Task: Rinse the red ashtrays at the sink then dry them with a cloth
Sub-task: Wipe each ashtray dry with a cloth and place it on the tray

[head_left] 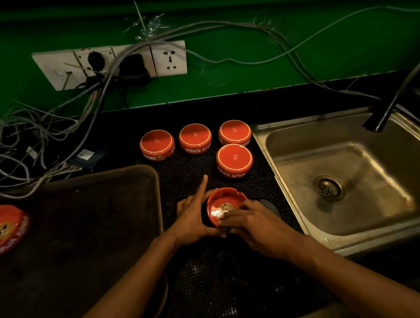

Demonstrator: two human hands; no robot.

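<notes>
Right now the left hand (pixel 191 220) cups the near-left side of a red ashtray (pixel 222 205), thumb under the near rim and forefinger sticking out straight past its far edge, while the right hand (pixel 250 221) has its fingers curled down inside the bowl, seemingly pressing something dark against the inner wall; whether that is the drying cloth is too dim to tell. This ashtray is tilted toward the person and held just above the black mesh mat (pixel 210 280), between the brown tray (pixel 86 226) and the sink (pixel 351 175)

To dry it well, I would judge the left hand should turn the ashtray bit by bit so the right can wipe round the whole inside, then the notches in the rim, then underneath

Four ashtrays (pixel 234 158) sit upside down on the mat just beyond, the nearest close to the pointing forefinger, so a push forward could knock it. Open mat lies to the left of that nearest one for setting this one down. One more ashtray (pixel 7 227) rests face up on the tray's far left. The sink edge is near the right wrist, the tap (pixel 382 119) well clear
</notes>
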